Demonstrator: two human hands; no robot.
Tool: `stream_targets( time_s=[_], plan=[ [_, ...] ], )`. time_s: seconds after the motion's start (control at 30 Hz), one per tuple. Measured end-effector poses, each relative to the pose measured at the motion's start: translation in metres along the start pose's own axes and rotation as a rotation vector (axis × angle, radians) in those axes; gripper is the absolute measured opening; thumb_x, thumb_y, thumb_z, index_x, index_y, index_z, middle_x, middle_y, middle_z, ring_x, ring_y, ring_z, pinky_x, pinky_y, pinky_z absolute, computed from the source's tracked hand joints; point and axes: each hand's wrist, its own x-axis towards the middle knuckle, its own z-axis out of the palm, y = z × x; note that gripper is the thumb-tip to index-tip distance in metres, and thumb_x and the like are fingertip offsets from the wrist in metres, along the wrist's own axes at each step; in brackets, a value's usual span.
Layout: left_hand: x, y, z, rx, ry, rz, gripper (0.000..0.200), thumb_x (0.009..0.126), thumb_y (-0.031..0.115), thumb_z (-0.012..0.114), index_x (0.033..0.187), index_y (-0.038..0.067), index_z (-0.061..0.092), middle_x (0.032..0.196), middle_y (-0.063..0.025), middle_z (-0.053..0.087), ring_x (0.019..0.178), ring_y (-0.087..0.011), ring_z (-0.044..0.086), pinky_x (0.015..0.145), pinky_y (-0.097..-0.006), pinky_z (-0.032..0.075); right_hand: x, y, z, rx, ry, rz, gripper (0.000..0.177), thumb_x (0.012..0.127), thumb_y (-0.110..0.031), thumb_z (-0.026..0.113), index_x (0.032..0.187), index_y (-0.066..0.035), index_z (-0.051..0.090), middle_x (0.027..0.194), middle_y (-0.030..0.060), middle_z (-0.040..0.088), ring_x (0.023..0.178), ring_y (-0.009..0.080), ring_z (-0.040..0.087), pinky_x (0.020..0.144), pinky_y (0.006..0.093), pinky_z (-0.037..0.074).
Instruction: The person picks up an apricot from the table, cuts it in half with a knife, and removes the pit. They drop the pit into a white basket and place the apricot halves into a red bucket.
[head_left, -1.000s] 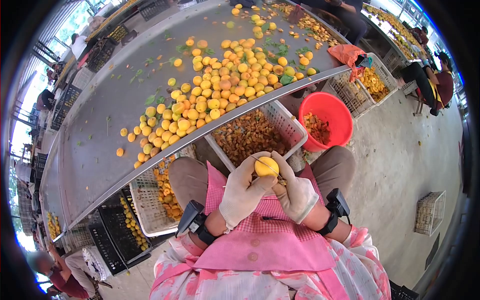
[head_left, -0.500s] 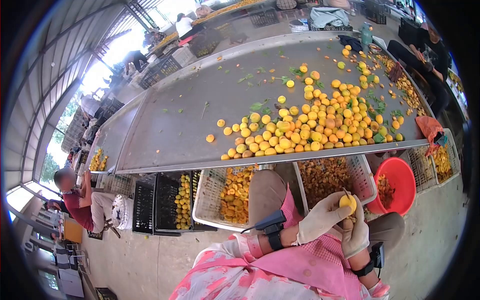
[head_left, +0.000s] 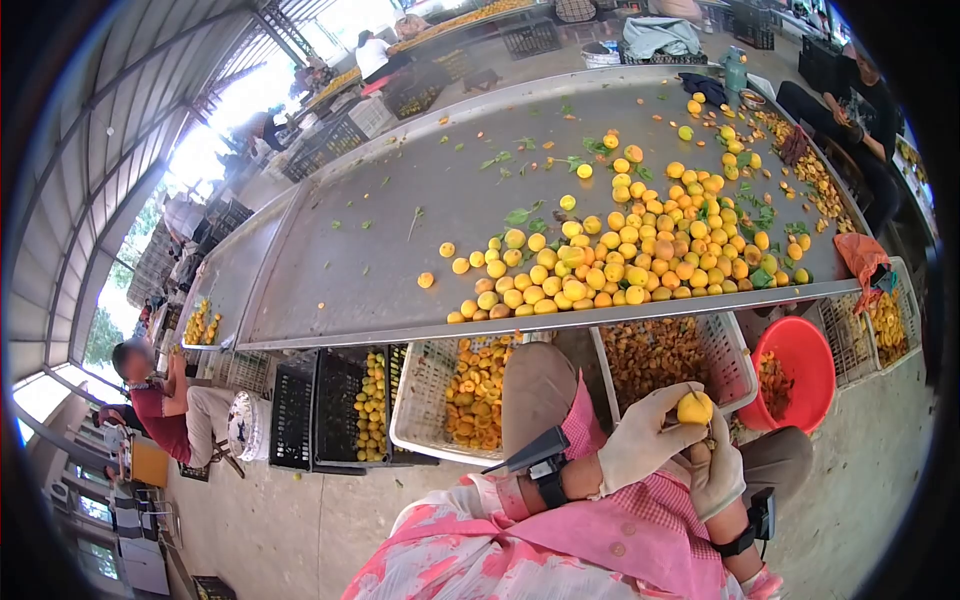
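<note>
An apricot (head_left: 695, 407) is pinched between the fingertips of my left hand (head_left: 645, 438), which wears a pale glove. Right beside it, my gloved right hand (head_left: 716, 474) has its fingers curled in close under the fruit. What it grips, if anything, is hidden. Both hands are above my lap, over the pink checked apron (head_left: 590, 535). Just beyond them stands a white crate (head_left: 735, 358) of brownish apricot pieces. A red tub (head_left: 808, 372) with more pieces is to its right.
A metal table (head_left: 360, 270) in front carries a heap of whole apricots (head_left: 640, 250) and scattered leaves. Below its edge are a white crate (head_left: 415, 400) of split apricots and black crates (head_left: 292, 415). A person (head_left: 160, 400) sits at left; another person (head_left: 865, 125) sits far right.
The apricot looks slightly turned between my fingers, and both hands stay close together. The whole view has shifted a little.
</note>
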Motion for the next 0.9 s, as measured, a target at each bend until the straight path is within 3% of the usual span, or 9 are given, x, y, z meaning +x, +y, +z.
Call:
stream_targets(
  time_s=[0.07,0.17,0.3,0.37,0.47,0.5,0.6,0.73,0.9],
  plan=[
    [-0.002,-0.003,0.006,-0.595,0.004,-0.192,0.041,0.094,0.017,0.063,0.13,-0.001,0.052,0.114,-0.0057,0.061,0.105,-0.0112,0.057,0.089,-0.0272,0.048,0.002,-0.008,0.002,0.016,0.056,-0.067,0.056,0.099,-0.044,0.049,0.144,-0.013,0.037,0.098,0.0254,0.067,0.092,0.0463,0.063,0.069,0.0487,0.053],
    [0.001,-0.005,0.004,-0.683,-0.045,-0.313,0.043,0.091,0.02,0.067,0.126,-0.002,0.055,0.109,-0.0026,0.061,0.097,-0.0091,0.057,0.085,-0.0259,0.048,0.001,-0.011,0.005,0.053,0.112,-0.119,0.059,0.098,-0.047,0.048,0.144,-0.012,0.037,0.1,0.0252,0.067,0.094,0.0462,0.063,0.071,0.0477,0.054],
    [-0.001,0.0,0.002,-0.589,-0.079,-0.277,0.043,0.094,0.017,0.064,0.131,-0.002,0.051,0.115,-0.0046,0.06,0.105,-0.0114,0.057,0.089,-0.0253,0.048,-0.003,-0.01,-0.003,0.01,0.045,-0.092,0.059,0.099,-0.046,0.048,0.144,-0.01,0.036,0.101,0.025,0.067,0.095,0.0462,0.063,0.073,0.0467,0.055],
    [-0.003,0.005,0.001,-0.263,-0.001,-0.166,0.044,0.094,0.015,0.064,0.132,0.0,0.051,0.114,-0.0045,0.061,0.1,-0.0117,0.06,0.085,-0.0256,0.05,-0.004,-0.013,-0.011,-0.003,0.015,-0.106,0.058,0.099,-0.043,0.048,0.144,-0.01,0.036,0.101,0.025,0.067,0.094,0.0461,0.063,0.073,0.047,0.055],
    [-0.003,0.008,0.001,-0.139,0.004,-0.113,0.044,0.093,0.012,0.064,0.134,0.001,0.05,0.114,-0.0048,0.061,0.097,-0.0123,0.062,0.083,-0.0263,0.052,-0.006,-0.004,-0.01,-0.01,-0.002,-0.13,0.055,0.099,-0.038,0.049,0.144,-0.01,0.036,0.101,0.0253,0.067,0.094,0.0459,0.064,0.074,0.0473,0.055],
    [-0.003,0.007,0.001,-0.143,-0.001,-0.114,0.044,0.093,0.012,0.064,0.134,0.001,0.05,0.114,-0.0048,0.061,0.097,-0.0123,0.062,0.083,-0.0263,0.052,-0.006,0.003,-0.006,-0.006,0.015,-0.137,0.054,0.098,-0.035,0.05,0.144,-0.009,0.036,0.101,0.0255,0.067,0.093,0.0457,0.064,0.074,0.0472,0.055],
    [-0.006,0.01,0.005,-0.749,0.0,-0.259,0.043,0.093,0.004,0.061,0.134,-0.002,0.049,0.117,-0.006,0.061,0.104,-0.0119,0.059,0.089,-0.0263,0.051,-0.004,0.021,0.009,0.122,0.075,-0.177,0.056,0.096,-0.031,0.053,0.145,-0.009,0.035,0.1,0.0248,0.067,0.09,0.0453,0.065,0.074,0.0479,0.055],
    [-0.009,0.002,0.007,-0.809,-0.013,-0.248,0.038,0.097,0.008,0.058,0.133,-0.002,0.05,0.118,-0.006,0.061,0.109,-0.012,0.057,0.096,-0.0264,0.047,-0.008,-0.015,-0.011,-0.075,-0.047,-0.003,0.066,0.093,-0.028,0.057,0.149,-0.01,0.028,0.094,0.0213,0.068,0.083,0.0433,0.065,0.07,0.0487,0.055],
    [-0.01,0.009,0.001,-0.443,-0.095,-0.186,0.039,0.095,0.008,0.06,0.132,-0.001,0.051,0.117,-0.0049,0.06,0.105,-0.0127,0.059,0.091,-0.0263,0.049,-0.011,-0.01,-0.016,-0.052,-0.023,-0.125,0.067,0.096,-0.033,0.055,0.151,-0.011,0.024,0.086,0.0211,0.066,0.075,0.0422,0.064,0.064,0.046,0.053]
  ],
)
